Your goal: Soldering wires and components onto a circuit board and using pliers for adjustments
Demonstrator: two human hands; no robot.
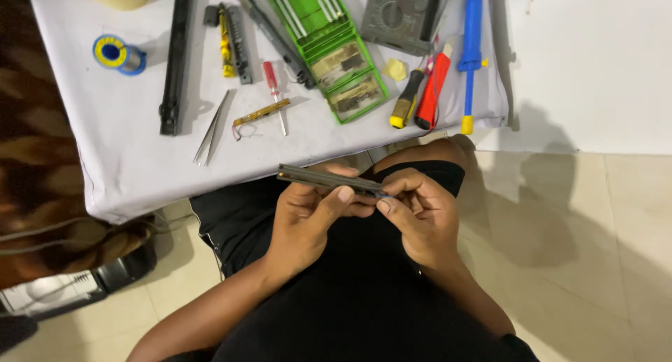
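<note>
Two bare hands meet over the person's lap in the head view, just below the near edge of the white tabletop [126, 159]. The left hand [304, 218] cradles a long, thin dark strip [329, 181], seemingly a narrow metal or circuit bar, with its thumb pressed along the top. The right hand [420, 218] pinches the strip's right end between thumb and forefinger, fingers closed tight on it. The strip lies nearly level, its long axis running left to right with the right end slightly lower; its left end juts free past the left hand. It looks light and stiff but slender enough to bend or snap if twisted, so a hold along its edges near the middle seems safest, away from the tip being worked. On the tabletop beyond lie tweezers [212, 126], a red-handled screwdriver [274, 89], a small gold-coloured board with wires [260, 113], a green parts tray [336, 50], a solder spool [117, 54], a grey multimeter [395, 15] and a blue desoldering pump [471, 54], all well apart from the hands.
</note>
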